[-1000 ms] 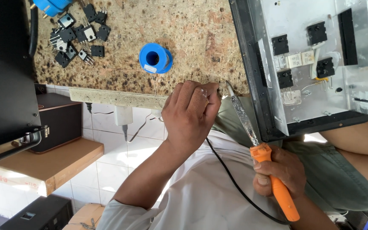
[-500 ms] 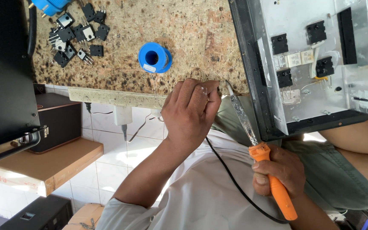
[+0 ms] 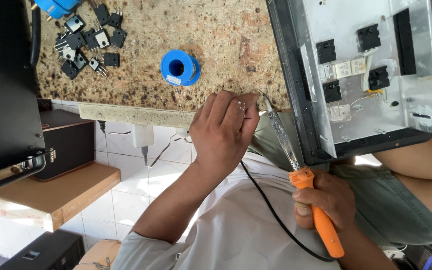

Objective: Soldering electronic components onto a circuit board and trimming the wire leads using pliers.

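My left hand (image 3: pixel 221 137) is at the edge of the speckled stone counter (image 3: pixel 226 40), fingers pinched together. A thin solder wire (image 3: pixel 181 102) runs from the blue spool (image 3: pixel 180 67) down into that hand. My right hand (image 3: pixel 326 200) grips the orange handle of a soldering iron (image 3: pixel 321 227). Its metal shaft (image 3: pixel 281 137) slants up so the tip meets my left fingertips. The iron's black cord (image 3: pixel 271 210) trails across my white shirt.
An open metal chassis (image 3: pixel 366 75) with black transistors and white parts lies at the right of the counter. Several loose black transistors (image 3: pixel 88 42) lie at the top left beside a blue plug (image 3: pixel 56 6). A black case (image 3: pixel 3 85) and wooden shelf (image 3: pixel 51 195) stand left.
Both hands keep their hold and place; the iron's tip stays at my left fingertips. Only the view shifts slightly.
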